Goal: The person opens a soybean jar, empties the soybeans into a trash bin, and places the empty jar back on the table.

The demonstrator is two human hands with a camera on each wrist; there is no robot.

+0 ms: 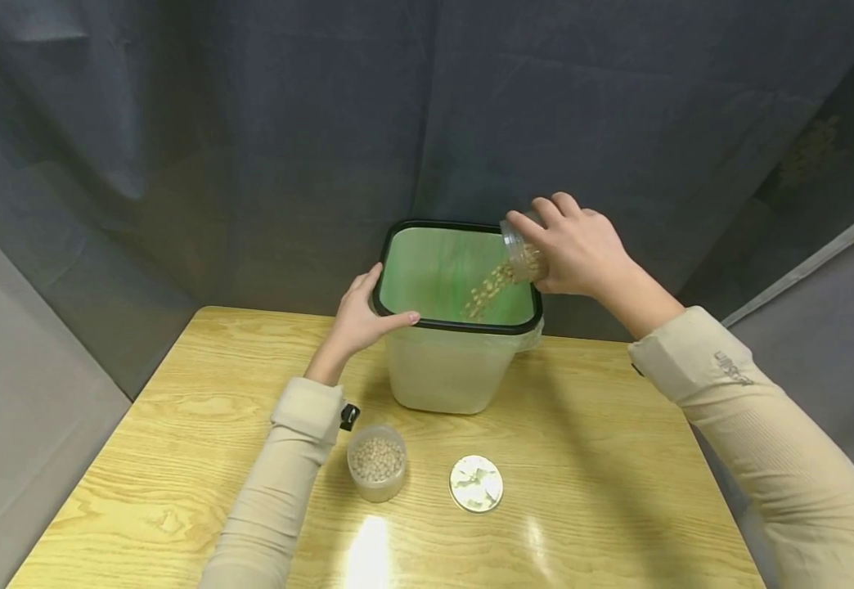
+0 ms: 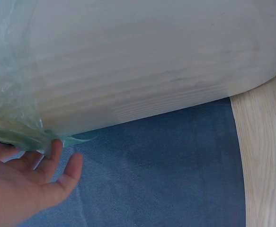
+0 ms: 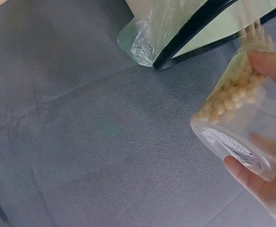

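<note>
We tip the small clear plastic jar [image 1: 524, 254] in our gripping right hand [image 1: 577, 249] so pale beans [image 1: 487, 290] fall into the white green-lined bin [image 1: 445, 368], which our spread left hand [image 1: 362, 315] steadies at the rim.

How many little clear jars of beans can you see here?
2. One jar is tipped over the bin in the right hand; the other jar stands open on the table by the left sleeve.

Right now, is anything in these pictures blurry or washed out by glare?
Head view: bright glare patches on the wooden table near the front edge, and the falling beans are smeared. Right wrist view: beans leaving the tilted jar blur into streaks. Left wrist view: the bin looms close and soft.
</note>
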